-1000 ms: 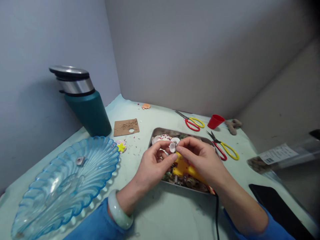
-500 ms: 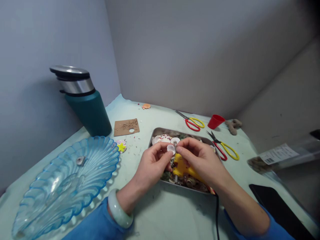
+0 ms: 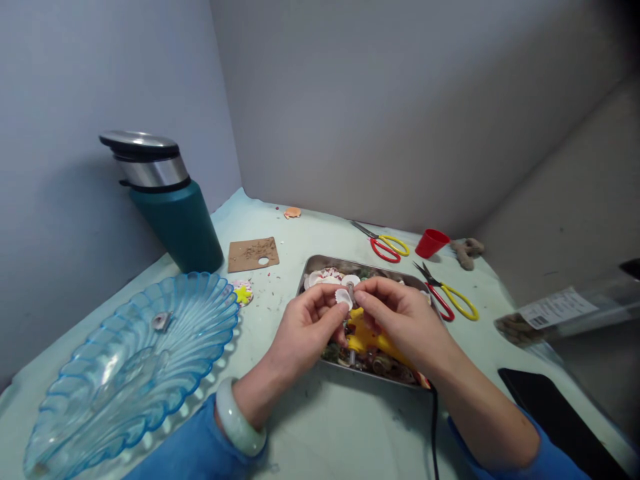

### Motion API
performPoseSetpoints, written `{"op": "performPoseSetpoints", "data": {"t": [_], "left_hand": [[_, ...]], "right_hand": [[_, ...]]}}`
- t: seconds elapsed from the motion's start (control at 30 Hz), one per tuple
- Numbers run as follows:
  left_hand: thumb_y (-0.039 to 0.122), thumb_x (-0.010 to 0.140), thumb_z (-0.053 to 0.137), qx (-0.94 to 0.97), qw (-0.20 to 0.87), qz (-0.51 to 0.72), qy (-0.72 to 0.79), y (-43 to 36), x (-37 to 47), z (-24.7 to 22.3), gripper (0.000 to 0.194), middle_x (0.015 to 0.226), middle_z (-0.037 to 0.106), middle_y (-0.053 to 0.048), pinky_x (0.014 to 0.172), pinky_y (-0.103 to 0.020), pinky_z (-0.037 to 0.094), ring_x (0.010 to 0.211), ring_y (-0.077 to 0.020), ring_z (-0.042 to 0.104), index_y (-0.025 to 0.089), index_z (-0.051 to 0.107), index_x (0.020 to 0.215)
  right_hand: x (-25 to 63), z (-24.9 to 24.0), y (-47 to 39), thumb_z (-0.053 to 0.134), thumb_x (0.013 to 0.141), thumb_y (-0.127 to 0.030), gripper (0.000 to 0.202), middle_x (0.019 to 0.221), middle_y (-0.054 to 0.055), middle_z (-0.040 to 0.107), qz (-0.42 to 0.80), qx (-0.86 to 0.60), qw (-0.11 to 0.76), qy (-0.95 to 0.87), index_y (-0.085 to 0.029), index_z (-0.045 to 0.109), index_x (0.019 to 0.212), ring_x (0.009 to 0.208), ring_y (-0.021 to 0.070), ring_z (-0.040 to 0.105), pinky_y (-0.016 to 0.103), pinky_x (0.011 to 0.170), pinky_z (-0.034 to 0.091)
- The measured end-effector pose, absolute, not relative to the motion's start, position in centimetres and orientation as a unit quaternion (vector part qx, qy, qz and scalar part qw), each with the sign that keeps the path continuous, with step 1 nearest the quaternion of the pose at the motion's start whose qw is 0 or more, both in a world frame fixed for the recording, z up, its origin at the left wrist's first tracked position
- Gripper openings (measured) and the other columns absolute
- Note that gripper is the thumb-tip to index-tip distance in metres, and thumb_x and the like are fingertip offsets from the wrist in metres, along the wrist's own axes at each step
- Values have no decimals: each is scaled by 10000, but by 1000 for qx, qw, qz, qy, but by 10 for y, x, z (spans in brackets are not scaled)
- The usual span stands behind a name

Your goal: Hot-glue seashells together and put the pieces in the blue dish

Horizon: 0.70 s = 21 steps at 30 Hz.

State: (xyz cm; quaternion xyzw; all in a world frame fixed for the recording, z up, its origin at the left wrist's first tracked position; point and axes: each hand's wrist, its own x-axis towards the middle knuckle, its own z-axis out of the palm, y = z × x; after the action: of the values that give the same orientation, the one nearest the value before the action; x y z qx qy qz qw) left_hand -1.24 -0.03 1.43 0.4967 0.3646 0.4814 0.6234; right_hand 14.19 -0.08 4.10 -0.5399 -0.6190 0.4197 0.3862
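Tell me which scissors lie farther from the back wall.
The front pair, its handles right of the right hand; the other pair lies near the back wall, left of the red cup.

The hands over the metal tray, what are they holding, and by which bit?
The left hand pinches a small white shell by its lower edge. I can't tell whether the right hand holds anything.

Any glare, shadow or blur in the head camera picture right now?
Head view: glare on the blue dish; a soft shadow beside the bottle on the left wall; the bag at right looks blurred; the white shell slightly soft; upper right corner dark.
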Motion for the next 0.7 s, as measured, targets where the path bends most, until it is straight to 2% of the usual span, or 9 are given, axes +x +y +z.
{"op": "performPoseSetpoints", "data": {"t": [0.43, 0.7], "left_hand": [[303, 790, 632, 499, 626, 474, 367, 0, -13, 12, 239, 520, 557, 51, 507, -212, 439, 452, -93, 541, 137, 593, 958], [283, 770, 642, 495, 632, 480, 354, -1, -11, 15, 246, 586, 552, 52, 480, -218, 465, 434, -78, 525, 136, 592, 960]], "right_hand": [[144, 42, 0, 578, 825, -416, 253, 472, -62, 483, 513, -524, 347, -585, -180, 556, 735, 450, 80, 411, 214, 475, 351], [142, 41, 0, 561, 837, -401, 230, 503, -63, 483, 478, -530, 360, -601, -178, 598, 792, 457, 84, 424, 205, 457, 345]]}}
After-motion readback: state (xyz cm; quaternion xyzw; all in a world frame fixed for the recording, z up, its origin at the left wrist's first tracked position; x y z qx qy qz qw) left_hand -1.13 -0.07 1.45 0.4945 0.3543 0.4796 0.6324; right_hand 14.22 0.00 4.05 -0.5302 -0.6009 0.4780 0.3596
